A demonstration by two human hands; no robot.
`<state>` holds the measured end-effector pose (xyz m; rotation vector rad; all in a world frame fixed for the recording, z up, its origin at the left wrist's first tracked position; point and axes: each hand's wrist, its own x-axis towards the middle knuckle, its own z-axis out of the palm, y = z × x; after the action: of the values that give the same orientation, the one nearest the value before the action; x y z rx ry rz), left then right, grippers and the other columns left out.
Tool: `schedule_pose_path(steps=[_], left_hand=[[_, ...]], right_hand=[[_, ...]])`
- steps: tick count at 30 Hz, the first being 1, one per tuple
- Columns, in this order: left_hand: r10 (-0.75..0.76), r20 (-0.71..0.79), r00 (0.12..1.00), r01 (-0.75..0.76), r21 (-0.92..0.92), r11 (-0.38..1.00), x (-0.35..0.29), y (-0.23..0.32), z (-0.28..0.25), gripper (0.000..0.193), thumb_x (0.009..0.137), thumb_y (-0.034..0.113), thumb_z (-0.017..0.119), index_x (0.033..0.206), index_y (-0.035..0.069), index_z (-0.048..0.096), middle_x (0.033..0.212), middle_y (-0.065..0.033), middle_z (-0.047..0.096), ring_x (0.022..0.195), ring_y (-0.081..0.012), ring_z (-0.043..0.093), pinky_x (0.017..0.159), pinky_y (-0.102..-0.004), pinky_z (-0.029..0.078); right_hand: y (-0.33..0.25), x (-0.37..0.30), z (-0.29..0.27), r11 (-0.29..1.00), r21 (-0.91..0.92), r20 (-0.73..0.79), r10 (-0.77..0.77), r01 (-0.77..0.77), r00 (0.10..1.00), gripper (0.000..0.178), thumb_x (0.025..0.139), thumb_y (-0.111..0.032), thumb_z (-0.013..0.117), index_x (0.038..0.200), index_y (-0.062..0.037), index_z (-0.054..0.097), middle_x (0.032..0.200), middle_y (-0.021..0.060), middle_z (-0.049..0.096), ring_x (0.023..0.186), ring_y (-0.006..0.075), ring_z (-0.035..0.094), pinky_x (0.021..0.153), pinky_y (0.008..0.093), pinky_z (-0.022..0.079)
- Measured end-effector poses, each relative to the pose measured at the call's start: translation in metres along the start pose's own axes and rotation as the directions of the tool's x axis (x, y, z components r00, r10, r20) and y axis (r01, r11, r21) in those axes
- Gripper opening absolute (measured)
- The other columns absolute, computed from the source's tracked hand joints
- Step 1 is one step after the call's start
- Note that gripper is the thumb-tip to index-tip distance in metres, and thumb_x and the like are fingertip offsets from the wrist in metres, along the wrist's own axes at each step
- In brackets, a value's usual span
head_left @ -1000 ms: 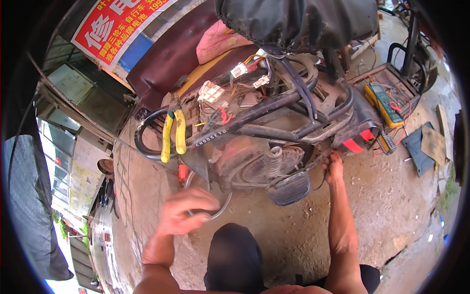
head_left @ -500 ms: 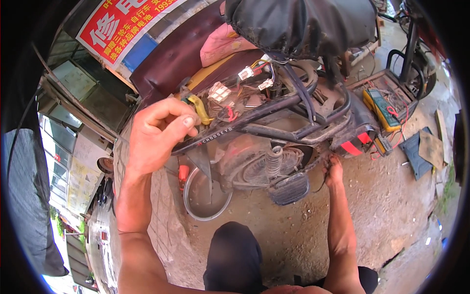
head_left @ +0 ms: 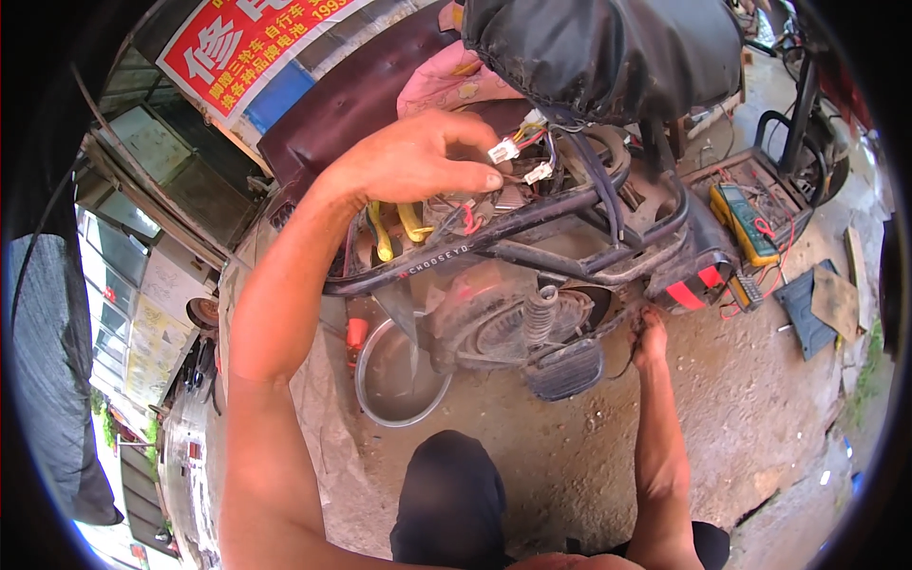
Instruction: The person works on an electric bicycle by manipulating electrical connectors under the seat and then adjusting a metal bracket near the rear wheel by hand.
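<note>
My left hand (head_left: 418, 157) is over the electric bike's open frame (head_left: 532, 228), thumb and fingers apart. Its fingertips are beside a white plug connector (head_left: 503, 150) on coloured wires. A second white connector (head_left: 539, 172) lies just right of the thumb. Below the hand, yellow-handled pliers (head_left: 413, 223) rest on the frame near some red wires (head_left: 469, 218). Low by the rear wheel (head_left: 494, 328), my right hand (head_left: 651, 337) has its fingers closed around a thin dark cable, which loops down from them. The fingertips are partly hidden against the bike.
A round metal basin (head_left: 407, 418) stands on the ground by the wheel, beside an orange-red object (head_left: 356, 332). The black seat (head_left: 598, 57) is raised behind the frame. At right lie a yellow-green multimeter (head_left: 741, 223) with red leads and a dark flat panel (head_left: 807, 309).
My left hand has moved right from the frame's left end to the white connectors, its fingers spreading, uncovering the pliers. The right hand has stayed in place.
</note>
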<state>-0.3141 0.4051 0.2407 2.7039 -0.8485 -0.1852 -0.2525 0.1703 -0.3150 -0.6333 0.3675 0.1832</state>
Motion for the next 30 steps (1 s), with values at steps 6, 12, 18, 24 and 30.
schedule_pose_path(steps=[6, 12, 18, 24, 30], left_hand=[[-0.18, -0.146, 0.973, 0.17, -0.082, 0.982, 0.002, -0.011, 0.005, 0.025, 0.101, 0.024, 0.067, 0.1, -0.001, 0.069, 0.084, 0.0049, 0.06, 0.078, -0.0052, 0.049, 0.069, -0.0257, 0.043], [-0.219, -0.374, 0.901, 0.169, -0.16, 0.972, 0.0, -0.011, 0.019, 0.028, 0.101, 0.027, 0.064, 0.097, 0.0, 0.069, 0.087, 0.0031, 0.064, 0.082, -0.0059, 0.053, 0.075, -0.0256, 0.044], [-0.332, -0.452, 0.828, 0.241, -0.249, 0.938, 0.005, -0.002, 0.023, 0.021, 0.098, 0.019, 0.062, 0.095, 0.0, 0.068, 0.087, 0.001, 0.067, 0.083, -0.0063, 0.055, 0.079, -0.0257, 0.043], [-0.372, -0.326, 0.869, 0.222, -0.415, 0.882, 0.007, -0.009, 0.017, 0.016, 0.093, 0.018, 0.066, 0.092, 0.003, 0.067, 0.087, 0.0008, 0.068, 0.085, -0.0067, 0.058, 0.08, -0.0262, 0.045], [-0.276, -0.177, 0.945, 0.233, -0.231, 0.945, 0.01, 0.005, 0.023, 0.023, 0.084, 0.02, 0.078, 0.096, 0.003, 0.068, 0.09, 0.0, 0.066, 0.086, -0.0093, 0.058, 0.079, -0.0286, 0.046]], right_hand=[[-0.003, -0.003, 0.007, 0.999, 0.043, -0.018, 0.002, -0.001, 1.0, 0.004, 0.102, -0.019, 0.057, 0.102, -0.0203, 0.061, 0.08, -0.0064, 0.058, 0.064, 0.0091, 0.051, 0.049, 0.0239, 0.033], [0.001, 0.004, 0.009, 0.998, 0.063, -0.004, -0.008, 0.009, 1.0, 0.005, 0.101, -0.016, 0.056, 0.102, -0.019, 0.06, 0.081, -0.0048, 0.057, 0.065, 0.0098, 0.051, 0.049, 0.0235, 0.033], [-0.002, 0.006, 0.016, 0.997, 0.07, -0.05, -0.012, 0.016, 0.999, 0.008, 0.099, -0.012, 0.055, 0.104, -0.0175, 0.059, 0.084, -0.0041, 0.058, 0.066, 0.0111, 0.051, 0.052, 0.025, 0.037], [-0.008, 0.012, 0.015, 0.992, 0.125, 0.011, -0.037, 0.035, 0.999, 0.012, 0.097, -0.006, 0.051, 0.101, -0.0148, 0.057, 0.079, -0.0027, 0.053, 0.068, 0.0126, 0.052, 0.058, 0.0286, 0.042], [-0.009, 0.014, 0.014, 0.989, 0.144, 0.082, 0.003, -0.015, 0.997, 0.01, 0.096, -0.006, 0.05, 0.099, -0.0138, 0.056, 0.079, 0.0002, 0.054, 0.071, 0.015, 0.053, 0.063, 0.034, 0.044]])
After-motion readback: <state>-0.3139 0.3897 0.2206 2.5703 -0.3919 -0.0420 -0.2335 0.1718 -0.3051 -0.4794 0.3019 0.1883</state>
